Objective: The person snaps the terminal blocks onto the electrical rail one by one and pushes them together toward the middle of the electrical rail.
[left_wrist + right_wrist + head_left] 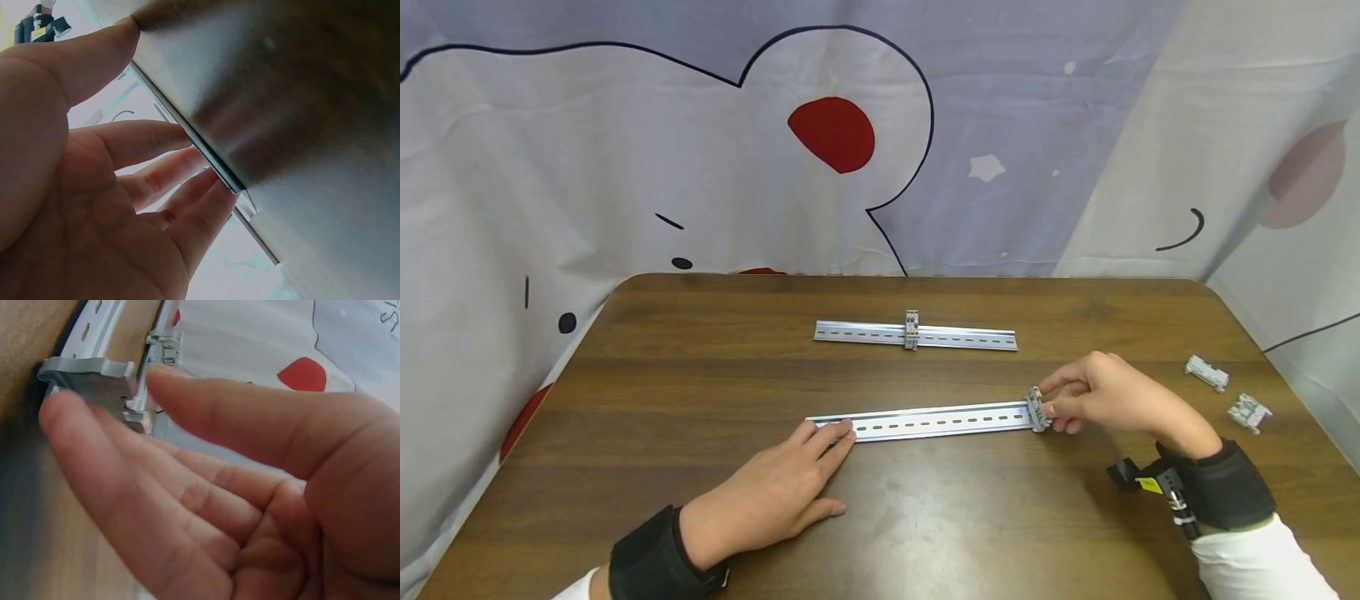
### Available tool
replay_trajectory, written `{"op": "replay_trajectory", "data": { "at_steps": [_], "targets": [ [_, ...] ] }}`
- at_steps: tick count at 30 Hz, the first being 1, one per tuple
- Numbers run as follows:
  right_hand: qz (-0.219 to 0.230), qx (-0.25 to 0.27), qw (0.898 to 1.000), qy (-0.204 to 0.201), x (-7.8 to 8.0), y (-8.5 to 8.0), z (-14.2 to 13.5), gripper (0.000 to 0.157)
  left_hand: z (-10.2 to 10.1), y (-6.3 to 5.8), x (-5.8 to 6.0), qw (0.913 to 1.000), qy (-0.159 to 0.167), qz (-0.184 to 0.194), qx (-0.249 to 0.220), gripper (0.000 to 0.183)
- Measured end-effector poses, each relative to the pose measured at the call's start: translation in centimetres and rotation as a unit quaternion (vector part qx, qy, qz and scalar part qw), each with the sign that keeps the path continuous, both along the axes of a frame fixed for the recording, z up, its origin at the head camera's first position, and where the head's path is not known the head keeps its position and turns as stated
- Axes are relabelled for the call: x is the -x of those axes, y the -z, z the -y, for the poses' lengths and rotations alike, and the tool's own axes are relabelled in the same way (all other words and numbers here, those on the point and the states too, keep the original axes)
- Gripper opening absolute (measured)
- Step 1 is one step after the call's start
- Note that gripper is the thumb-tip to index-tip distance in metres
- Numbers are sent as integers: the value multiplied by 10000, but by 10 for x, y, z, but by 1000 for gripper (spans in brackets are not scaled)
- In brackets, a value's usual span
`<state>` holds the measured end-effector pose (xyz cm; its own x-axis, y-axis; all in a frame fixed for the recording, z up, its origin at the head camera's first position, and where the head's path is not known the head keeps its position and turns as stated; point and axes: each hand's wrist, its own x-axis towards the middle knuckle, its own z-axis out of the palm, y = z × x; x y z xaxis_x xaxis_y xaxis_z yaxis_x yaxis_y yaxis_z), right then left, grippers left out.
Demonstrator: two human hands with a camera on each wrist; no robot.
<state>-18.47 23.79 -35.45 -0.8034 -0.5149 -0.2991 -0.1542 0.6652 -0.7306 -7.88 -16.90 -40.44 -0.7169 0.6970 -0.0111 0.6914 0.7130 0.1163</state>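
Note:
My left hand (782,487) rests with extended fingers on the left end of the nearer slotted metal DIN rail (925,422). From below, the left wrist view shows those fingertips along the rail's edge (206,153), the thumb held apart. At the rail's right end sits a grey terminal block (1037,410), crosswise on it. My right hand (1108,396) pinches this block between thumb and forefinger. In the right wrist view the block's flat side (103,387) faces the palm, with the thumb at one end and a finger at the other.
Farther back lies a second DIN rail (857,332) carrying terminal blocks (912,330) near its middle. Two loose terminal blocks, one whitish (1207,372) and one grey (1250,412), lie at the right of the wooden table (700,375). A printed curtain (1037,125) hangs behind.

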Motion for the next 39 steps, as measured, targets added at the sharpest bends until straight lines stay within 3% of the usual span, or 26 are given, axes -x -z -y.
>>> {"op": "replay_trajectory", "data": {
  "at_steps": [5, 11, 24, 34, 39],
  "targets": [
    [812, 640, 9946, 42, 4, 5, -2, 37, 0, 1, 0, 10000, 5, 18, -19, 72],
    [1194, 1034, 9872, 208, 6, 11, -3, 40, 1, 0, 1, 9999, -2, 141, -5, 72],
    [1327, 1308, 9815, 433, 2, 16, 19, 44, 0, 0, 1, 9998, -19, 176, -9, 72],
    [1028, 1201, 9868, 351, 2, 15, 34, 39, 1, -1, 0, 9999, -23, 122, -28, 72],
    [1315, 1405, 9808, 310, 3, 18, 37, 42, 0, -1, 0, 9998, -68, 197, 52, 72]
  ]
}}
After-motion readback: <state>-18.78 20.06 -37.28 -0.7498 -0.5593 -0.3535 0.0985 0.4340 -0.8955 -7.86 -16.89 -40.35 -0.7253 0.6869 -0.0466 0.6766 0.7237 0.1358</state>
